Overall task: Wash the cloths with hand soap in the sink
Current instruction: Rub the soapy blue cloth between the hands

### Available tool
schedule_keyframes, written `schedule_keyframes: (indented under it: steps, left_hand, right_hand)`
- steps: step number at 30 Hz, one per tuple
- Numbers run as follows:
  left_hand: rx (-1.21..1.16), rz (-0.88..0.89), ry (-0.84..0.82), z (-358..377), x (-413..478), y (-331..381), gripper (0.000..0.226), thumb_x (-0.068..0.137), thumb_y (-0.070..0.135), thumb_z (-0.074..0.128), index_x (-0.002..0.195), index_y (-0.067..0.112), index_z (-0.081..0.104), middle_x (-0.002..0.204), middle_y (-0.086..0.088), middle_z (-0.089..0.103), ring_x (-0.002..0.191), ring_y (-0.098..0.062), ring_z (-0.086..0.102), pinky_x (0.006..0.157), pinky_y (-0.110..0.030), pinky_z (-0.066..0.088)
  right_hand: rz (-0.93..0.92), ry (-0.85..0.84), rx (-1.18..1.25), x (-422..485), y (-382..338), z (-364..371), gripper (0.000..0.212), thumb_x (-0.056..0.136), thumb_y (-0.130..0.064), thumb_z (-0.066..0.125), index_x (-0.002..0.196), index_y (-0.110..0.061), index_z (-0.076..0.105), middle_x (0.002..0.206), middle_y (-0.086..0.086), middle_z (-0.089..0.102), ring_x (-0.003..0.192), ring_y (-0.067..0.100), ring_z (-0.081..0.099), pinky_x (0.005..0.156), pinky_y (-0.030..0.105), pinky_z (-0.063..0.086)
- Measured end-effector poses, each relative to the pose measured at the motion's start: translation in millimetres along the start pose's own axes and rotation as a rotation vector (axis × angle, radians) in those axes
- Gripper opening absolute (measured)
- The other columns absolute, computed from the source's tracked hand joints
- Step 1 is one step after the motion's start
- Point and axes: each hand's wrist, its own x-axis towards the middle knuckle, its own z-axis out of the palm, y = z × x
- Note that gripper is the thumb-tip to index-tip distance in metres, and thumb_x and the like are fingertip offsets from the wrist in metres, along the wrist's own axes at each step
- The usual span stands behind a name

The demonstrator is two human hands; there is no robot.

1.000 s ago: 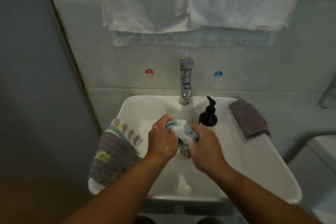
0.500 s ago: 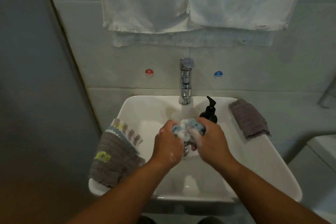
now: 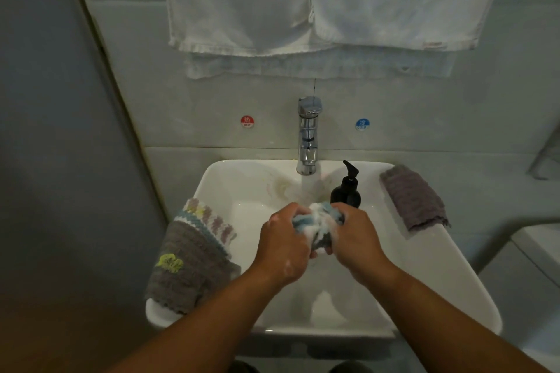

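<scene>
A soapy blue-and-white cloth (image 3: 317,222) is bunched between both hands over the white sink (image 3: 424,278). My left hand (image 3: 283,247) grips its left side and my right hand (image 3: 356,241) grips its right side, knuckles up. Water runs from the chrome tap (image 3: 308,136) just behind the hands. A black soap pump bottle (image 3: 347,189) stands on the sink's back rim, right behind my right hand. A grey cloth with a crocheted striped edge (image 3: 194,257) hangs over the sink's left rim. A folded mauve-grey cloth (image 3: 413,197) lies on the right rim.
White towels (image 3: 309,3) hang on the tiled wall above the tap, with a red hot sticker (image 3: 247,121) and a blue cold sticker (image 3: 362,124) beside it. A grey wall panel (image 3: 60,130) stands close on the left. A white fixture (image 3: 536,254) sits at the right.
Both hands moved slightly up and toward the tap with the cloth, rubbing it; the cloth now bulges higher between the fists.
</scene>
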Motion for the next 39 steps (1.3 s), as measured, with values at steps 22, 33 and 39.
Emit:
schedule_keyframes:
  steps: [22,33,39]
  left_hand:
    - [-0.157,0.024,0.022,-16,26,-13,0.033,0.093,0.008,0.066,0.11,0.036,0.069,0.113,-0.004,0.067,0.098,-0.021,0.07,0.078,-0.037,0.064]
    - [-0.325,-0.155,0.043,-10,41,-11,0.028,0.095,0.003,0.064,0.105,0.028,0.07,0.109,-0.007,0.066,0.092,-0.022,0.069,0.061,-0.024,0.06]
    - [-0.293,-0.206,0.029,-7,41,-29,0.028,0.094,0.004,0.066,0.094,0.032,0.07,0.104,-0.005,0.069,0.091,-0.022,0.07,0.071,-0.034,0.065]
  right_hand:
    - [-0.172,-0.132,0.008,-1,-9,-17,0.023,0.09,-0.032,0.073,0.11,-0.027,0.062,0.101,-0.004,0.069,0.084,0.01,0.071,0.068,0.027,0.062]
    - [-0.687,0.312,-0.206,70,-105,-41,0.034,0.084,-0.029,0.08,0.114,-0.02,0.066,0.104,-0.001,0.06,0.086,0.007,0.063,0.08,0.027,0.059]
    - [-0.672,0.354,-0.292,98,-114,-38,0.023,0.087,-0.029,0.077,0.108,-0.02,0.076,0.106,0.0,0.062,0.086,0.008,0.06,0.085,0.015,0.051]
